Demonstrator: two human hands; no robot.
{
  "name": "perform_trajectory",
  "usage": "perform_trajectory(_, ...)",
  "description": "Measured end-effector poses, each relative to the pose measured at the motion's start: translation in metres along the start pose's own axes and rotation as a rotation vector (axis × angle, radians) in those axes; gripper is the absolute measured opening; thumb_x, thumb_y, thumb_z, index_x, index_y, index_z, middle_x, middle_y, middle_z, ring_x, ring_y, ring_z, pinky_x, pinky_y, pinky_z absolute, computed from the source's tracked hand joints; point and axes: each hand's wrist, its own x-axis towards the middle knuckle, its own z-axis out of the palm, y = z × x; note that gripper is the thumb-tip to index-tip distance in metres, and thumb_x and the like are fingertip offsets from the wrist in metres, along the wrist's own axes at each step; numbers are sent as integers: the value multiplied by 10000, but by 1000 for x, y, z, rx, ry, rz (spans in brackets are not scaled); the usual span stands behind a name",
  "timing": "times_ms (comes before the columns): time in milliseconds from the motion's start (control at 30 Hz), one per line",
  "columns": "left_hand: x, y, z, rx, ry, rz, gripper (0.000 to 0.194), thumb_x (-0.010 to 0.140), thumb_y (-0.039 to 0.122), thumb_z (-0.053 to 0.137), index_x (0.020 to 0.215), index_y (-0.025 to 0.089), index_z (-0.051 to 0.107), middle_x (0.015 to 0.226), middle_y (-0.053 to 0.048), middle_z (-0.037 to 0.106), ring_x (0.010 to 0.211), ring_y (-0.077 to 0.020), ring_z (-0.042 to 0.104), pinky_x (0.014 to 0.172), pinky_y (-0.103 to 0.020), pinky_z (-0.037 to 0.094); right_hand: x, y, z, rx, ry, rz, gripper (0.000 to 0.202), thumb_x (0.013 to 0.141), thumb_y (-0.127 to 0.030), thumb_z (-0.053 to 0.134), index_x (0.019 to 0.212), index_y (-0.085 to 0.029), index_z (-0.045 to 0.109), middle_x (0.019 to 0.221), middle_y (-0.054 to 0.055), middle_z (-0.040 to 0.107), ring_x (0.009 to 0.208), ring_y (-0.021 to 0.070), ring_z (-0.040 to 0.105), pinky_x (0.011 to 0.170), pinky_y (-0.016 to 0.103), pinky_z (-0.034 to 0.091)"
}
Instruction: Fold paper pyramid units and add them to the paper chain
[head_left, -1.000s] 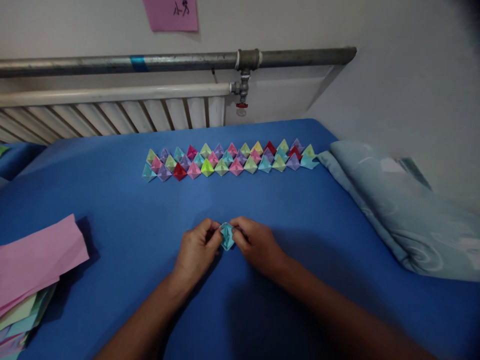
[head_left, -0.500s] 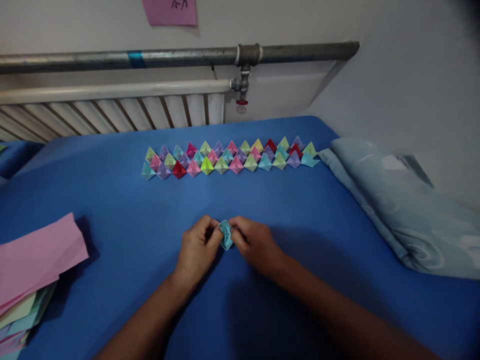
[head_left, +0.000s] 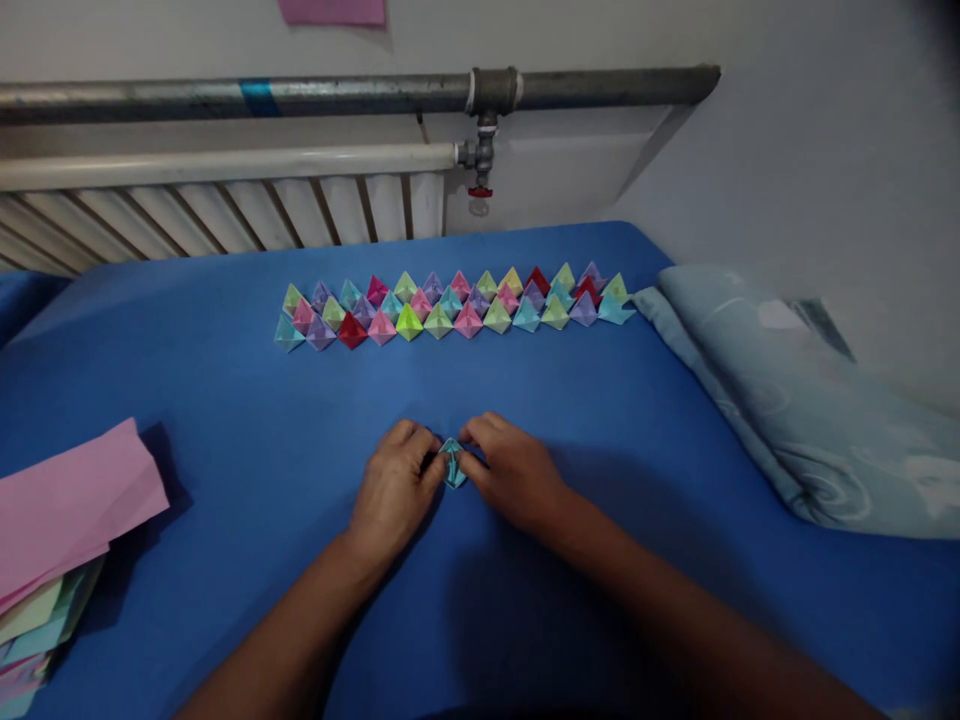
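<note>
A small teal origami boat (head_left: pixel 452 464) is held low over the blue surface, between my two hands. My left hand (head_left: pixel 397 474) pinches its left corner between thumb and fingers. On the opposite corner, my right hand (head_left: pixel 512 468) grips it the same way. Its diamond outline and centre fold face up. Beyond my hands, rows of folded paper boats (head_left: pixel 438 321) in pink, green, purple, red, yellow and blue stand close together.
A stack of coloured paper with a pink sheet (head_left: pixel 75 500) on top lies at the left. On the right rests a folded pale-blue cloth (head_left: pixel 810 420) against the wall. Behind the blue surface (head_left: pixel 247 420) are a white radiator (head_left: pixel 337 205) and a metal pipe (head_left: pixel 360 97) with a red-handled valve (head_left: pixel 480 192).
The whole scene sits slightly higher in view. My fingers have shifted a little on the teal boat, which stays between both hands and looks slightly narrower.
</note>
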Motion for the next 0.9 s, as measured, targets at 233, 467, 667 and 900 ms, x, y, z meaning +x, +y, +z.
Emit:
perform_trajectory(233, 6, 0, -4, 99, -61, -29, 39, 806, 179, 628, 784, 195, 600, 788, -12, 559, 792, -188, 540, 721, -327, 438, 4, 3, -2, 85, 28, 38, 63, 790, -167, 601, 849, -182, 584, 812, 18, 600, 728, 142, 535, 667, 256, 364)
perform_trajectory(467, 11, -2, -5, 96, -82, -50, 56, 775, 151, 625, 780, 205, 610, 776, -9, 562, 785, -189, 546, 721, -334, 444, 7, 0, -1, 72, 25, 51, 49, 797, -182, 601, 838, -180, 574, 826, 23, 605, 745, 143, 539, 673, 259, 361)
perform_trajectory(667, 10, -3, -5, 102, -76, -19, 64, 782, 148, 612, 756, 206, 611, 762, -7, 560, 760, -185, 537, 705, -332, 435, 7, -1, 0, 33, 4, 26, 28, 823, -179, 571, 850, -178, 579, 841, 27, 602, 746, 143, 537, 658, 263, 348)
perform_trajectory(900, 10, -2, -3, 106, -58, 14, 123, 804, 120, 579, 712, 200, 589, 732, 0, 544, 735, -171, 513, 679, -309, 418, 5, -4, 4, -71, 19, -2, 61, 860, -189, 530, 870, -188, 590, 854, 34, 609, 713, 143, 517, 602, 260, 307)
